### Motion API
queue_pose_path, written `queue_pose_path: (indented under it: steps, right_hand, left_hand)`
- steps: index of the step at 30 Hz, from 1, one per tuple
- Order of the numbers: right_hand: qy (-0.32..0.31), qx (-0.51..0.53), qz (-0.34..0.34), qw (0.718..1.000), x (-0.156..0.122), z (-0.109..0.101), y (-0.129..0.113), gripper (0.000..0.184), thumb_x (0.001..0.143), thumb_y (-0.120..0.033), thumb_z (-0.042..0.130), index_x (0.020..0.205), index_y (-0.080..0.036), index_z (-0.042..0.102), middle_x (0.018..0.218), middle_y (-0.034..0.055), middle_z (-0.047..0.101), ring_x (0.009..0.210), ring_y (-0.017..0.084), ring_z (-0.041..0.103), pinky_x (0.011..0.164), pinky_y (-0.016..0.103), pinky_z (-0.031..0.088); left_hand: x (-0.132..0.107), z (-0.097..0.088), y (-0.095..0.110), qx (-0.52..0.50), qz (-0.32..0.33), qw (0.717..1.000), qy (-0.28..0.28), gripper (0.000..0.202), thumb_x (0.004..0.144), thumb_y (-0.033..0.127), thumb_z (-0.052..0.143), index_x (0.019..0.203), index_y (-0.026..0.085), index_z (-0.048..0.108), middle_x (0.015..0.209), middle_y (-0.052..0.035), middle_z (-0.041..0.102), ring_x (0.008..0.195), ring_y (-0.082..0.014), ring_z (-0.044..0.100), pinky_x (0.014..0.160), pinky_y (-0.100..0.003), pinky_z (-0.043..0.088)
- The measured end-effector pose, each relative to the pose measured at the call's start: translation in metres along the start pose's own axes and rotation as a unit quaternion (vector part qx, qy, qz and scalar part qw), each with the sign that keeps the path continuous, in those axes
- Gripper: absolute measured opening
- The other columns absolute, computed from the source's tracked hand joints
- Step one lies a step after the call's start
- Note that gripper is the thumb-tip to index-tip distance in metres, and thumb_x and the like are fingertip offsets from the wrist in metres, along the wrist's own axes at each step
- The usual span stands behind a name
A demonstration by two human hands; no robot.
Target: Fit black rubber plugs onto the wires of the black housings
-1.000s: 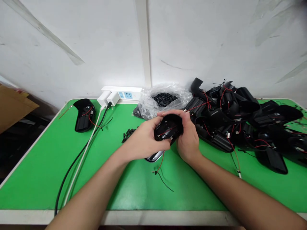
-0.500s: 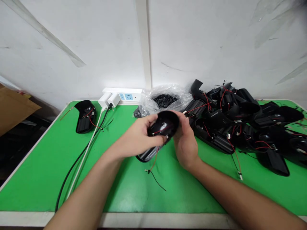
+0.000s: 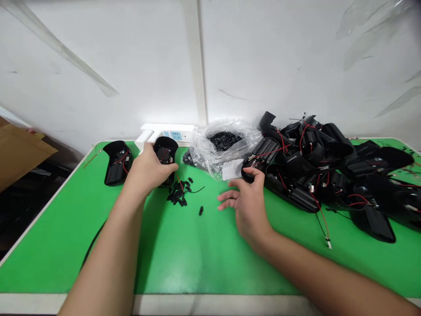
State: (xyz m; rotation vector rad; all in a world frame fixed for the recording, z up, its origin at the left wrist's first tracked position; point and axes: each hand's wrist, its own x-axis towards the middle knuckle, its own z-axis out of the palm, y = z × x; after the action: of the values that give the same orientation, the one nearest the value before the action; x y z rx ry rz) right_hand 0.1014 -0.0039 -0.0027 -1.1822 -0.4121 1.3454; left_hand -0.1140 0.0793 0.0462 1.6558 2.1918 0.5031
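Black housing (image 3: 165, 149) under left hand (image 3: 148, 169)

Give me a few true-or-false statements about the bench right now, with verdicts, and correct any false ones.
1. The left hand holds a black plastic shell. True.
2. The right hand grips a shell as well. False: it is open with its fingers spread, beside the heap of black housings.
3. Small black parts lie loose on the green table between the hands. True.
4. The clear plastic bag is empty. False: it holds a mass of small black parts.
5. A black shell with red wires lies on the table, left of the left hand. True.
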Motion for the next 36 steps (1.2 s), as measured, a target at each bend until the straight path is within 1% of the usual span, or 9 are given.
queue_pose_path:
  steps: [2,6,11,16,20,23,25,33,36]
  right_hand:
    - [0.01,0.002,-0.004,1.0,0.001,0.001,-0.001,0.061,0.071,-0.025,0.066,0.123,-0.031,0.034,0.088,-0.0071,0.059,0.05,0.021,0.069,0.038,0.033,0.055]
    - [0.016,0.003,-0.012,1.0,0.001,0.001,0.0,0.056,0.072,-0.026,0.064,0.121,-0.029,0.036,0.089,-0.0063,0.056,0.053,0.019,0.068,0.038,0.032,0.054]
    - [0.016,0.005,-0.028,0.999,0.0,-0.001,0.006,0.059,0.071,-0.027,0.068,0.12,-0.027,0.035,0.086,-0.0052,0.06,0.061,0.021,0.069,0.042,0.03,0.052]
    - [0.009,0.021,-0.053,0.998,-0.003,-0.001,0.01,0.059,0.075,-0.033,0.072,0.12,-0.027,0.035,0.104,0.0026,0.07,0.08,0.022,0.072,0.055,0.03,0.057]
    - [0.0,0.018,-0.102,0.995,-0.006,-0.001,0.014,0.058,0.078,-0.031,0.075,0.121,-0.028,0.035,0.119,0.0052,0.07,0.097,0.02,0.073,0.079,0.035,0.06]
    - [-0.015,0.007,-0.131,0.991,-0.009,-0.001,0.017,0.054,0.084,-0.032,0.075,0.121,-0.029,0.037,0.128,0.0075,0.068,0.109,0.019,0.071,0.092,0.038,0.057]
    - [-0.025,-0.003,-0.148,0.989,-0.012,0.0,0.019,0.051,0.086,-0.031,0.074,0.121,-0.029,0.037,0.132,0.0086,0.067,0.115,0.02,0.069,0.097,0.04,0.054]
    - [-0.069,-0.043,-0.2,0.976,-0.019,0.0,0.025,0.045,0.092,-0.024,0.068,0.123,-0.03,0.036,0.138,0.0103,0.066,0.124,0.021,0.065,0.1,0.041,0.051]
    - [-0.086,-0.081,-0.229,0.966,-0.021,-0.002,0.03,0.04,0.097,-0.024,0.064,0.125,-0.029,0.036,0.141,0.0118,0.064,0.129,0.022,0.064,0.1,0.042,0.052]
  left_hand:
    - [-0.002,0.0,0.005,0.038,0.01,0.999,-0.008,0.088,0.074,0.05,0.079,0.149,0.018,0.044,0.139,-0.0237,0.065,0.131,-0.0474,0.064,0.113,-0.066,0.055]
    - [-0.006,0.001,0.009,0.064,0.011,0.997,0.035,0.09,0.08,0.05,0.074,0.158,0.022,0.039,0.143,-0.0211,0.066,0.136,-0.0444,0.064,0.117,-0.061,0.056]
    - [-0.005,0.003,0.009,0.088,0.025,0.995,0.038,0.074,0.083,0.053,0.071,0.147,0.018,0.055,0.138,-0.0211,0.069,0.133,-0.0445,0.065,0.116,-0.062,0.058]
    - [-0.007,0.006,0.011,0.143,0.044,0.988,0.04,0.069,0.087,0.059,0.062,0.139,0.014,0.061,0.133,-0.0252,0.07,0.129,-0.0494,0.066,0.11,-0.069,0.058]
    - [-0.014,0.008,0.014,0.162,0.029,0.985,0.057,0.09,0.082,0.07,0.065,0.15,0.013,0.05,0.14,-0.0287,0.064,0.132,-0.0512,0.063,0.109,-0.07,0.058]
    - [-0.018,0.007,0.016,0.165,0.03,0.984,0.063,0.099,0.079,0.064,0.072,0.162,0.024,0.034,0.151,-0.0253,0.057,0.134,-0.0494,0.063,0.109,-0.07,0.059]
    - [-0.017,0.005,0.017,0.155,0.025,0.986,0.055,0.096,0.081,0.059,0.072,0.163,0.03,0.032,0.148,-0.021,0.062,0.132,-0.048,0.064,0.11,-0.071,0.058]
    - [-0.009,0.001,0.011,0.107,-0.003,0.992,0.068,0.074,0.082,0.062,0.068,0.148,0.031,0.056,0.132,-0.0176,0.073,0.127,-0.049,0.066,0.106,-0.073,0.054]
    - [-0.011,0.002,0.013,0.01,0.044,0.985,0.168,0.059,0.084,0.064,0.067,0.132,0.029,0.07,0.122,-0.0134,0.077,0.111,-0.0332,0.071,0.103,-0.053,0.058]
